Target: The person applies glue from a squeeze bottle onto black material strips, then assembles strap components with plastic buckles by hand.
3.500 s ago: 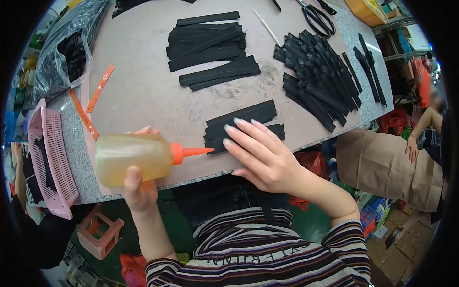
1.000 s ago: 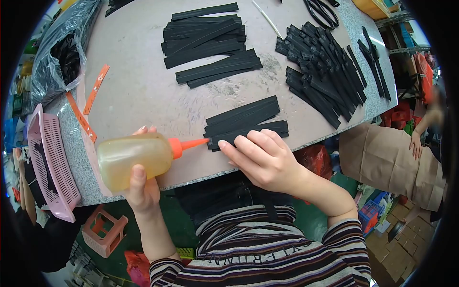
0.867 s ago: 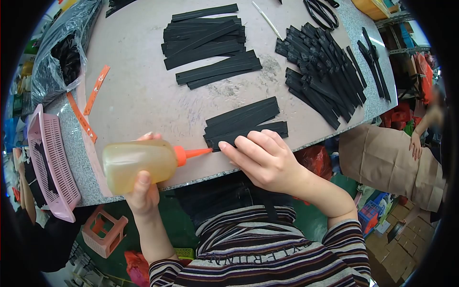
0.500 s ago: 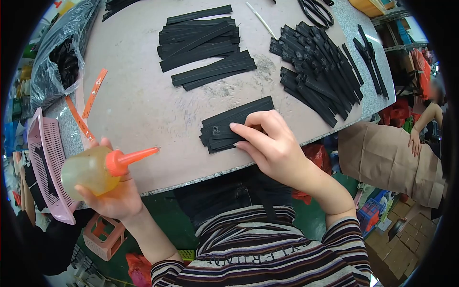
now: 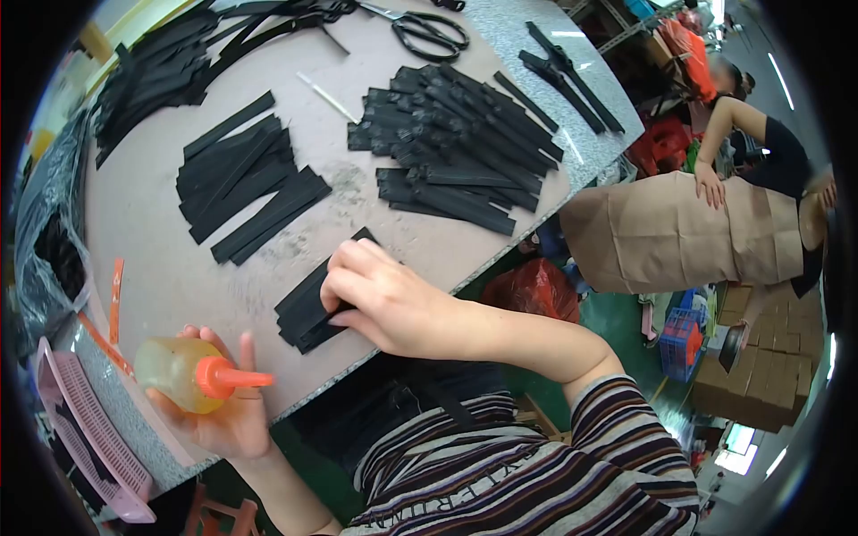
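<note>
A translucent squeeze bottle (image 5: 174,371) with yellow liquid and an orange nozzle rests in my left hand (image 5: 223,420), its nozzle pointing right. The fingers cup the bottle from below and behind. Near the table's front edge lies a small stack of black strips (image 5: 308,299). My right hand (image 5: 371,299) is over the right part of this stack, thumb and fingers pinched together at the strips. Whether it grips a strip is hidden by the fingers.
Flat black strips (image 5: 237,170) lie beyond the stack, with a large pile of folded black strips (image 5: 456,134) to their right. Scissors (image 5: 429,36), a white pen-like stick (image 5: 326,96) and a pink basket (image 5: 94,429) are around. A person in a brown apron (image 5: 688,232) is at right.
The view has turned right, so the table's contents appear shifted left. My right hand's fingers have curled closer together over the stack. The bottle remains in my left hand.
</note>
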The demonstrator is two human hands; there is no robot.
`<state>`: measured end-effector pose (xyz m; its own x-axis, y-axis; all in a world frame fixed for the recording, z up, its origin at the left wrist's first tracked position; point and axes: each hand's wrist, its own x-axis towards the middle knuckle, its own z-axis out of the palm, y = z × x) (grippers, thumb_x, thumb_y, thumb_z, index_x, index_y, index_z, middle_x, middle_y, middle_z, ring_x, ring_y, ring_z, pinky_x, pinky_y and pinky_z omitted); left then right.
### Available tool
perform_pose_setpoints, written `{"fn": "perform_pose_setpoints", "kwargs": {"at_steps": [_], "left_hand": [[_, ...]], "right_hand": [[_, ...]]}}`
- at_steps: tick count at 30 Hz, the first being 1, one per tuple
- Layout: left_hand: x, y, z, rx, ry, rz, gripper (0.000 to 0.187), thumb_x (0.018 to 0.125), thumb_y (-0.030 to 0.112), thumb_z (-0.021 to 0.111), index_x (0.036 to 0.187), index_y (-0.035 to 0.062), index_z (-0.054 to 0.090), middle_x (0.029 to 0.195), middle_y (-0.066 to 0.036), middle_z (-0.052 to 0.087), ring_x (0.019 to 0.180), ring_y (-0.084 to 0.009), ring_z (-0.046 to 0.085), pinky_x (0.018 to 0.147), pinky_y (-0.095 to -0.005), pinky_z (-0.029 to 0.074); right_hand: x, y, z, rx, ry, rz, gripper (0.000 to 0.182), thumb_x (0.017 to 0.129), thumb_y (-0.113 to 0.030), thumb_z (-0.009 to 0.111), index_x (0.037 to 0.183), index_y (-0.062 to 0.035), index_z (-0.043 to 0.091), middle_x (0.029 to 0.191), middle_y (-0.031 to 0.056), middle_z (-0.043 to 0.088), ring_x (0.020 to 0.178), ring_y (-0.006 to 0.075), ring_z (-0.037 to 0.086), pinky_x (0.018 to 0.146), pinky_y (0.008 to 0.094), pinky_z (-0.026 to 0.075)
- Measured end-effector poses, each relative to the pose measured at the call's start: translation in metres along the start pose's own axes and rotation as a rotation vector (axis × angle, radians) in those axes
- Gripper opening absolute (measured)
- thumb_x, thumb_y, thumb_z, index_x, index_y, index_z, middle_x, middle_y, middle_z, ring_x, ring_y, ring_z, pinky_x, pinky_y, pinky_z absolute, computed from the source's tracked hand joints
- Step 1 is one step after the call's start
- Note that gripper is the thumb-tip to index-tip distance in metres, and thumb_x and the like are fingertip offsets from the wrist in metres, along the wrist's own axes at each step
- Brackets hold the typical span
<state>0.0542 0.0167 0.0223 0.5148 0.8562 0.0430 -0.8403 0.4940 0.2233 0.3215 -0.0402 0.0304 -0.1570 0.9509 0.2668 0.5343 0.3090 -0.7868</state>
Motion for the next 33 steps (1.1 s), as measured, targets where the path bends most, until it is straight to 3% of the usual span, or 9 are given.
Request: {"fn": "perform_pose_setpoints", "kwargs": {"at_steps": [5, 8, 9, 11, 13, 15, 20, 26, 33], "left_hand": [[0.022, -0.014, 0.008, -0.047, 0.047, -0.107, 0.055, 0.1, 0.041, 0.062, 0.143, 0.0082, 0.052, 0.145, -0.016, 0.056, 0.139, -0.0307, 0.05, 0.122, -0.0707, 0.001], [0.014, 0.001, 0.002, -0.03, -0.007, -0.087, 0.054, 0.099, 0.04, 0.063, 0.142, 0.0082, 0.053, 0.147, -0.016, 0.054, 0.139, -0.0309, 0.05, 0.122, -0.0709, 0.003], [0.011, 0.007, 0.003, -0.011, -0.004, -0.068, 0.055, 0.099, 0.04, 0.063, 0.143, 0.0081, 0.053, 0.147, -0.016, 0.054, 0.139, -0.031, 0.05, 0.122, -0.0702, 0.005], [0.006, 0.016, 0.0, 0.041, 0.045, 0.008, 0.059, 0.099, 0.042, 0.063, 0.146, 0.0076, 0.048, 0.146, -0.017, 0.053, 0.137, -0.0326, 0.051, 0.121, -0.0691, 0.013], [-0.005, 0.027, -0.006, 0.129, 0.165, 0.127, 0.068, 0.099, 0.045, 0.062, 0.151, 0.0069, 0.039, 0.143, -0.019, 0.053, 0.132, -0.0355, 0.055, 0.119, -0.0684, 0.025], [-0.013, 0.031, -0.005, 0.322, 0.303, 0.265, 0.07, 0.098, 0.045, 0.064, 0.151, 0.0062, 0.039, 0.142, -0.023, 0.053, 0.129, -0.0398, 0.057, 0.114, -0.0628, 0.037], [-0.025, 0.015, 0.007, 1.044, 0.345, 0.406, 0.073, 0.095, 0.042, 0.065, 0.149, 0.0015, 0.038, 0.145, -0.025, 0.049, 0.136, -0.0445, 0.049, 0.111, -0.0556, 0.044], [-0.019, 0.001, 0.007, 1.232, 0.269, 0.279, 0.067, 0.094, 0.035, 0.065, 0.147, 0.0008, 0.04, 0.142, -0.027, 0.051, 0.131, -0.0445, 0.054, 0.11, -0.0562, 0.045], [-0.018, 0.0, 0.001, 1.073, 0.337, 0.265, 0.071, 0.089, 0.032, 0.073, 0.144, -0.0009, 0.043, 0.14, -0.026, 0.053, 0.128, -0.0425, 0.056, 0.109, -0.0552, 0.044]], "right_hand": [[-0.015, 0.0, -0.013, -0.034, 0.125, -0.121, 0.024, 0.074, -0.002, 0.081, 0.09, -0.0093, 0.065, 0.092, 0.0031, 0.063, 0.1, 0.0247, 0.056, 0.083, 0.0351, 0.044], [-0.016, -0.006, -0.082, 0.006, 0.344, 0.104, 0.016, 0.082, -0.003, 0.08, 0.094, -0.0079, 0.071, 0.088, 0.003, 0.071, 0.081, 0.0179, 0.066, 0.077, 0.0305, 0.05], [-0.019, -0.001, -0.101, 0.304, 0.448, 0.373, 0.011, 0.087, -0.004, 0.076, 0.097, -0.0025, 0.071, 0.088, 0.0024, 0.07, 0.087, 0.0109, 0.067, 0.076, 0.0263, 0.052], [-0.027, 0.029, -0.14, 0.183, 0.492, 0.529, 0.012, 0.087, -0.006, 0.077, 0.095, -0.0007, 0.07, 0.088, 0.0037, 0.071, 0.088, 0.0095, 0.065, 0.078, 0.0259, 0.051], [-0.032, 0.067, -0.153, -0.661, 0.439, 0.183, 0.014, 0.079, -0.01, 0.08, 0.091, -0.0049, 0.074, 0.09, 0.008, 0.07, 0.092, 0.0246, 0.062, 0.085, 0.0346, 0.049], [-0.022, 0.046, -0.124, -0.731, 0.512, 0.104, 0.019, 0.076, -0.011, 0.081, 0.094, -0.0063, 0.075, 0.096, 0.0103, 0.068, 0.095, 0.0311, 0.06, 0.086, 0.0367, 0.049], [-0.023, -0.01, -0.017, -0.335, 0.032, -0.28, 0.03, 0.078, -0.009, 0.077, 0.107, -0.0036, 0.073, 0.107, 0.0093, 0.064, 0.098, 0.0266, 0.062, 0.085, 0.0385, 0.051], [-0.02, -0.004, 0.012, -0.447, 0.01, -0.339, 0.037, 0.078, -0.012, 0.078, 0.113, -0.0009, 0.072, 0.108, 0.0079, 0.061, 0.096, 0.0239, 0.06, 0.083, 0.0385, 0.051], [-0.018, -0.004, 0.012, -0.455, 0.004, -0.349, 0.032, 0.078, -0.011, 0.07, 0.107, 0.0026, 0.07, 0.108, 0.0097, 0.062, 0.098, 0.0245, 0.061, 0.086, 0.037, 0.052]]}}
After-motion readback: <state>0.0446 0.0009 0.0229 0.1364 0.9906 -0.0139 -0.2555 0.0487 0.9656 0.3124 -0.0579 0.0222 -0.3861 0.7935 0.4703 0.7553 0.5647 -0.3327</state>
